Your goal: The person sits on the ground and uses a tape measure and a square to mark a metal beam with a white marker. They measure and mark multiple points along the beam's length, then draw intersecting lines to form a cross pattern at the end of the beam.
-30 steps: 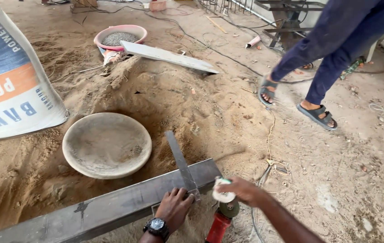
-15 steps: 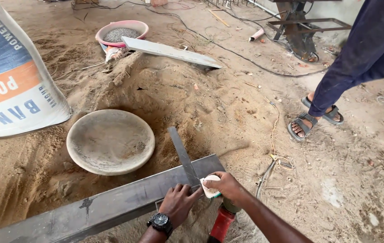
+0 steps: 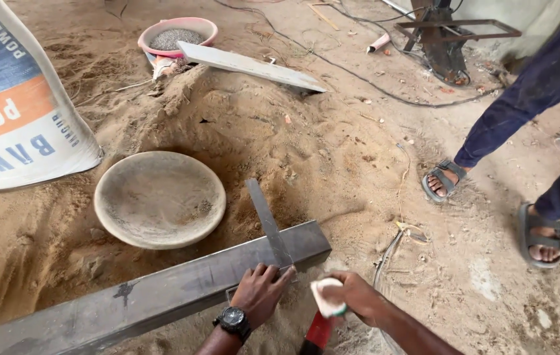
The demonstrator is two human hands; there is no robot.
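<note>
Sandy floor (image 3: 358, 151), heaped into a mound at left. On it: shallow round pan (image 3: 159, 198); long grey steel bar (image 3: 148, 296) lying across the front; printed sack (image 3: 10, 112); pink bowl (image 3: 178, 34) holding what may be gravel; flat white board (image 3: 250, 66); black cables (image 3: 372, 79); dark metal frame (image 3: 450, 36) far back.

Left hand (image 3: 261, 289) pressed flat, fingers spread; right hand (image 3: 353, 297) seemingly clenched.
</note>
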